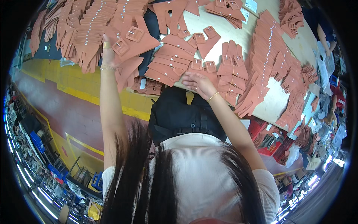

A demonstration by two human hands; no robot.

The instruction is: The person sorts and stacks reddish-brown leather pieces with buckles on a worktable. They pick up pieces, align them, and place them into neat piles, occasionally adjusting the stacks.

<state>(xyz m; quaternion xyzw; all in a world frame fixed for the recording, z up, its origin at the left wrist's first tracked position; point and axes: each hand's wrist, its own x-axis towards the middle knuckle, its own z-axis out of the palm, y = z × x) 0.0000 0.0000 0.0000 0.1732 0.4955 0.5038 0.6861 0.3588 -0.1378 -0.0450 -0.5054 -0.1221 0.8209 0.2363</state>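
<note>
My left hand is closed on a brown leather piece with square buckles, its thumb at the left edge. The piece lies over other pointed leather pieces at the table's left. My right hand is at the near table edge, holding nothing, with its fingers stretched out and slightly curled. Just beyond it lie buckled leather pieces. Fanned stacks of leather pieces lie to its left; a banded bundle with buckles lies to its right.
Long overlapping rows of leather pieces cover the right of the pale table. More rows lie at the far left on a dark surface. A red crate stands below the table at right. Yellow-marked floor stretches out at left.
</note>
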